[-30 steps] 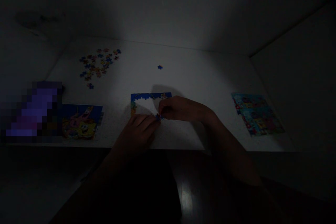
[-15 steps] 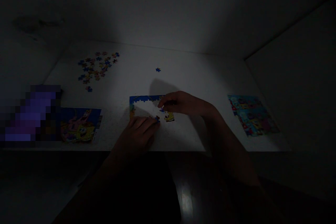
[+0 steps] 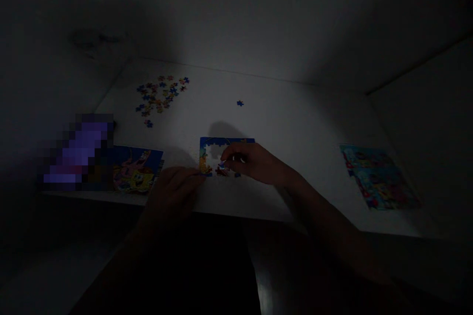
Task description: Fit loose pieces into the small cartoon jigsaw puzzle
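Observation:
A partly joined jigsaw puzzle [image 3: 227, 141] lies on the white table, its blue top border and orange left side showing around a bare middle. My right hand [image 3: 254, 160] is over it, thumb and forefinger pinched on a small puzzle piece [image 3: 222, 163] with some purple on it. Just below that piece sits a reddish-brown patch of the puzzle. At the lower left corner of the puzzle rests my left hand [image 3: 179, 187], fingers stretched out and lying low, fingertips touching the edge. The right part of the puzzle is hidden behind my right hand.
Loose puzzle pieces [image 3: 158, 96] lie in a heap at the back left. One blue piece [image 3: 240, 103] lies alone beyond the puzzle. A cartoon picture sheet [image 3: 136, 170] and a blurred-out purple object [image 3: 79, 150] are at left. Another picture sheet [image 3: 380, 177] lies at right.
My left hand has slid left toward the puzzle's corner, uncovering its lower edge. My right hand has come down over the puzzle's middle. The view has shifted and tilted.

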{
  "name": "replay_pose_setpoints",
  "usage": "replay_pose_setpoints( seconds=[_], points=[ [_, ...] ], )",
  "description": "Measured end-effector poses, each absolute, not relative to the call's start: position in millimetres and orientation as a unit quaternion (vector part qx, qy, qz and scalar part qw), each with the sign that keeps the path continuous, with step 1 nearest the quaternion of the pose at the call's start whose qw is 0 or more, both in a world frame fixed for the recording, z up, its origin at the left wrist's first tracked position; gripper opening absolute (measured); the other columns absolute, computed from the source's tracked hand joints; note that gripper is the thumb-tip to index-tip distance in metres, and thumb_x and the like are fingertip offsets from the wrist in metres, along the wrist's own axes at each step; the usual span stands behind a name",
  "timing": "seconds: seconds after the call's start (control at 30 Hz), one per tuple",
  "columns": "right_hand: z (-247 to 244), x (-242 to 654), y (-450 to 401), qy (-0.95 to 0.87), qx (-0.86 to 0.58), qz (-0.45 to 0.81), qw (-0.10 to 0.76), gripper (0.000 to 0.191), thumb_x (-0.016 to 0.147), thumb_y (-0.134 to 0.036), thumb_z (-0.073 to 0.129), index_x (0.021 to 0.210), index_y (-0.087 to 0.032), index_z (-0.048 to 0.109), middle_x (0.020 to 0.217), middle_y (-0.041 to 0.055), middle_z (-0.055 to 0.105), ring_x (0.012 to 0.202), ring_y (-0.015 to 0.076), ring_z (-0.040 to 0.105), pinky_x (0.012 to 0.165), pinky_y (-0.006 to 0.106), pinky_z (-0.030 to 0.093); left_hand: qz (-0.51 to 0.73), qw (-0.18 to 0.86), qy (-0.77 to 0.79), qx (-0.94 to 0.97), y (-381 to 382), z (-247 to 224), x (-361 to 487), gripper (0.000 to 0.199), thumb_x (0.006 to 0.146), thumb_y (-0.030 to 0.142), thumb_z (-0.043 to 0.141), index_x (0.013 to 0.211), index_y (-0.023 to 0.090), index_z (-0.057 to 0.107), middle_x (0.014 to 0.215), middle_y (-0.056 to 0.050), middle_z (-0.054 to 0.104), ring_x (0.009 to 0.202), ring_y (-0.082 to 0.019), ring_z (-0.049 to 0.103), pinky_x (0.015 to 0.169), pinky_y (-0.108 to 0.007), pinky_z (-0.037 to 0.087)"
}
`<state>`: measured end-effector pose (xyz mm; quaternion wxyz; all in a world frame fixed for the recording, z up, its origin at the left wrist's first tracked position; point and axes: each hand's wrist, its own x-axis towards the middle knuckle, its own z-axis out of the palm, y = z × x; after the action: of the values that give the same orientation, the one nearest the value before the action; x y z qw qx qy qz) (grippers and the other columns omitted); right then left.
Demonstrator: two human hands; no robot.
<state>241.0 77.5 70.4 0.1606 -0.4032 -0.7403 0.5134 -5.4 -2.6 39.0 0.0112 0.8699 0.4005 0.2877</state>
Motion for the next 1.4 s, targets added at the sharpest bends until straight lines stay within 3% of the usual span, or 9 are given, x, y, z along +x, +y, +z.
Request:
replay_pose_setpoints(
  seconds=[0.3, 0.73, 1.03, 1.27, 1.4],
  points=[
    [65.5, 226.8, 69.9, -0.767, -0.397, 0.485, 0.137, 0.014, 0.085, -0.012, 0.056, 0.095, -0.018, 0.065, 0.084, 0.0002, 0.066, 0.073, 0.0118, 0.058, 0.067, 0.024, 0.042, 0.250, 0.038, 0.417, 0.873, 0.8, 31.9, 0.7, 0.030, 0.093, 0.012, 0.048, 0.118, 0.015, 0.063, 0.116, -0.010, 0.068, 0.103, -0.024, 0.059, 0.090, -0.041, 0.049],
    [51.6, 220.7, 66.7, -0.792, -0.400, 0.443, 0.127, 0.016, 0.087, -0.016, 0.057, 0.099, -0.019, 0.067, 0.097, 0.0053, 0.070, 0.084, 0.0166, 0.063, 0.077, 0.030, 0.046, 0.266, 0.039, 0.422, 0.866, 1.1, 31.6, 1.2, 0.028, 0.093, 0.012, 0.049, 0.115, 0.016, 0.064, 0.113, -0.009, 0.069, 0.103, -0.024, 0.060, 0.089, -0.040, 0.051],
    [73.3, 259.2, 85.8, -0.722, -0.436, 0.497, 0.203, 0.019, 0.086, -0.023, 0.058, 0.102, -0.017, 0.066, 0.080, -0.0004, 0.062, 0.067, 0.0109, 0.054, 0.062, 0.024, 0.041, 0.269, 0.037, 0.420, 0.866, 0.6, 30.7, -0.1, 0.027, 0.093, 0.012, 0.049, 0.115, 0.017, 0.063, 0.115, -0.010, 0.068, 0.103, -0.024, 0.059, 0.090, -0.041, 0.051],
    [68.1, 267.3, 92.8, -0.744, -0.402, 0.526, 0.091, 0.016, 0.083, -0.020, 0.057, 0.094, -0.018, 0.068, 0.083, 0.0005, 0.065, 0.069, 0.0110, 0.056, 0.063, 0.024, 0.043, 0.265, 0.045, 0.398, 0.877, 5.1, 39.4, 1.8, 0.025, 0.094, 0.013, 0.049, 0.113, 0.018, 0.065, 0.114, -0.010, 0.068, 0.104, -0.024, 0.059, 0.088, -0.041, 0.050],
    [71.7, 264.1, 89.0, -0.745, -0.399, 0.529, 0.077, 0.016, 0.083, -0.019, 0.057, 0.094, -0.017, 0.068, 0.082, 0.0009, 0.065, 0.066, 0.0110, 0.054, 0.059, 0.024, 0.041, 0.276, 0.036, 0.385, 0.880, 8.5, 44.5, 16.7, 0.022, 0.095, 0.014, 0.049, 0.110, 0.016, 0.066, 0.111, -0.010, 0.068, 0.102, -0.024, 0.059, 0.087, -0.040, 0.049]
  ],
)
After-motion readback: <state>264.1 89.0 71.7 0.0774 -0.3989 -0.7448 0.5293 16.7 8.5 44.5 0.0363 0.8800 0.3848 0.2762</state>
